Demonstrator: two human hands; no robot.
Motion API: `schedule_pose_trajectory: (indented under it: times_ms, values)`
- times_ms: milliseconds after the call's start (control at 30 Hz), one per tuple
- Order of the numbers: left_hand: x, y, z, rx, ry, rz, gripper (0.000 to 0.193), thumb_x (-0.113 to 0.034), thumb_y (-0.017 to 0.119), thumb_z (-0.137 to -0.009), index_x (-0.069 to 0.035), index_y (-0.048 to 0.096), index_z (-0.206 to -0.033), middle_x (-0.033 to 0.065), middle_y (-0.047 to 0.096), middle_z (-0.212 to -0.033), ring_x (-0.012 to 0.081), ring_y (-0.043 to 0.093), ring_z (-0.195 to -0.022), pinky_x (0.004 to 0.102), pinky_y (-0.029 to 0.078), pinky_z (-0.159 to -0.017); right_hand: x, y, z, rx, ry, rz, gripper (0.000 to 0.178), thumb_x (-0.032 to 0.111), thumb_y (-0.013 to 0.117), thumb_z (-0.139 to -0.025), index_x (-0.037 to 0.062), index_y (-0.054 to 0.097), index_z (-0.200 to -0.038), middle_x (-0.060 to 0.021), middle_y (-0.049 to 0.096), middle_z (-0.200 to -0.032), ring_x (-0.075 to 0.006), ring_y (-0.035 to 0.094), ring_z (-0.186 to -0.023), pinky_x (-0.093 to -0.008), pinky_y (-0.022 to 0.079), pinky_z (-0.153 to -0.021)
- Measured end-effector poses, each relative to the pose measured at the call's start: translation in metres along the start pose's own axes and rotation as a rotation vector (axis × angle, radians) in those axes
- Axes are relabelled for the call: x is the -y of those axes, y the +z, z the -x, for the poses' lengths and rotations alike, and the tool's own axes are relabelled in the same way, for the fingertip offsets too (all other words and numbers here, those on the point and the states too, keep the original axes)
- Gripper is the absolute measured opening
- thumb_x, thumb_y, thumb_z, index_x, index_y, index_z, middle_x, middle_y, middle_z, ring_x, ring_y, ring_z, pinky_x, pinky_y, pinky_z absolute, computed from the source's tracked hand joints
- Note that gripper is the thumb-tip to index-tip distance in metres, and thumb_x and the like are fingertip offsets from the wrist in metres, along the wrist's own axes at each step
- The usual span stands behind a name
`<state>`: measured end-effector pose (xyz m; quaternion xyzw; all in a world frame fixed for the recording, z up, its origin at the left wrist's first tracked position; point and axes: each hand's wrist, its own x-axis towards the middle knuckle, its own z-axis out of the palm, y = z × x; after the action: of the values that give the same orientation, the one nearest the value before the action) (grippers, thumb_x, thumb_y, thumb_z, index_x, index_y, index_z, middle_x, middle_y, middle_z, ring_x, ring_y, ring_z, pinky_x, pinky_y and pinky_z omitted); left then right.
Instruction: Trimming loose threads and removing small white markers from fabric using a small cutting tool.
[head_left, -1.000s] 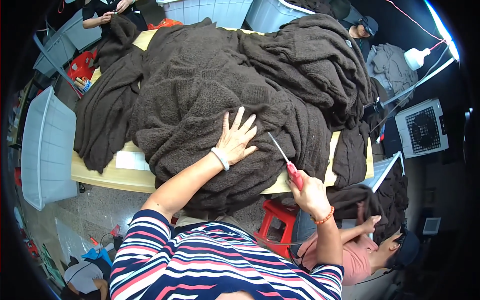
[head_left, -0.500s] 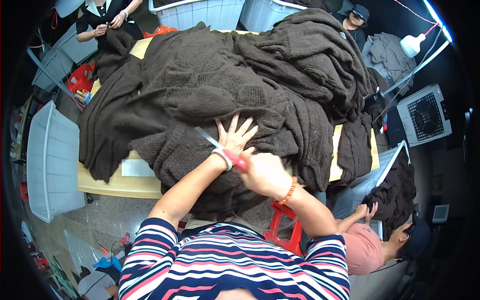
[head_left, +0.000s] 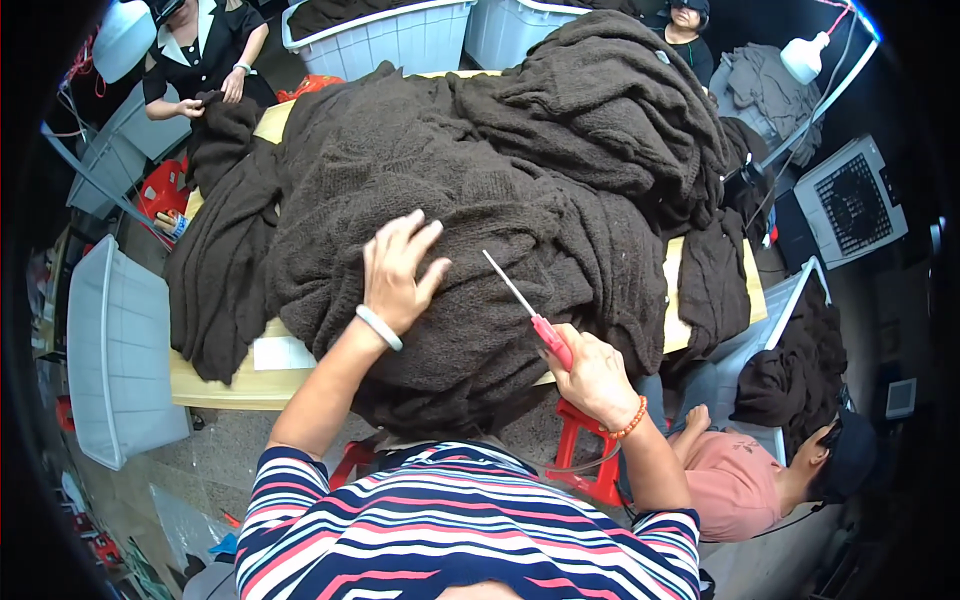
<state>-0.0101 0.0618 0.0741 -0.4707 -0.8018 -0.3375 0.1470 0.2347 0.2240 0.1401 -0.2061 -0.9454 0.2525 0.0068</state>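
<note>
A big heap of dark brown knitted garments [head_left: 500, 170] covers a yellow wooden table [head_left: 215, 385]. My left hand [head_left: 397, 272] lies flat on the knit near the front of the heap, fingers spread, a pale bangle on the wrist. My right hand [head_left: 590, 375] grips a thin tool with a red handle [head_left: 551, 342] and a slim metal tip [head_left: 505, 282] that points up and left over the fabric. The tip hovers just right of my left hand, apart from it.
A grey plastic crate [head_left: 115, 360] stands left of the table, two more bins [head_left: 400, 35] at the far side. A person in black [head_left: 200, 55] handles knitwear at the far left. A person in a pink top [head_left: 740, 480] sits low on my right beside a red stool [head_left: 580, 450].
My right hand swung the red-handled tool over to my left hand half a second ago, then drew back to the right. My left hand stays pressed on the knit.
</note>
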Motion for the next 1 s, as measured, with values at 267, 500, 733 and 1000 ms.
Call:
schedule_pose_trajectory:
  times_ms: [267,500,733,1000]
  values:
    - [0.053,0.063,-0.017,0.068,-0.128,0.365,0.019,-0.01,0.067,-0.083,-0.003,0.07,-0.1,0.0127,0.069,-0.095,0.0282,0.067,-0.088,0.0338,0.052,-0.079,0.027,0.01,-0.007,0.122,-0.09,0.097,0.027,0.033,0.063,-0.089,0.0111,0.059,-0.104,-0.0179,0.065,-0.069,-0.0386,0.067,-0.067,-0.0487,0.052,-0.062]
    - [0.026,-0.034,0.043,-0.025,-0.13,-0.5,0.097,-0.034,0.086,-0.064,-0.01,0.041,-0.146,0.0198,0.042,-0.145,0.042,0.039,-0.132,0.0525,0.033,-0.108,-0.002,0.023,-0.002,0.041,-0.091,-0.008,0.023,0.03,0.063,-0.09,0.0114,0.058,-0.103,-0.0176,0.065,-0.076,-0.0392,0.065,-0.071,-0.0497,0.051,-0.062]
    - [0.086,-0.046,0.119,0.295,-0.893,0.439,0.058,-0.018,0.082,-0.07,0.01,0.061,-0.116,0.0193,0.07,-0.109,0.0265,0.066,-0.102,0.0336,0.049,-0.092,-0.022,0.012,0.028,0.096,-0.099,-0.027,0.027,0.027,0.066,-0.088,0.0121,0.062,-0.111,-0.0168,0.067,-0.082,-0.0382,0.066,-0.078,-0.0465,0.052,-0.068]
    - [-0.05,-0.2,0.043,-0.418,-0.502,0.863,0.027,0.003,0.063,-0.085,0.004,0.065,-0.112,0.0107,0.068,-0.111,0.0181,0.065,-0.1,0.0313,0.051,-0.092,-0.001,0.008,0.017,0.419,-0.404,0.017,0.028,0.032,0.063,-0.09,0.0108,0.058,-0.108,-0.0169,0.065,-0.077,-0.037,0.066,-0.074,-0.0476,0.051,-0.067]
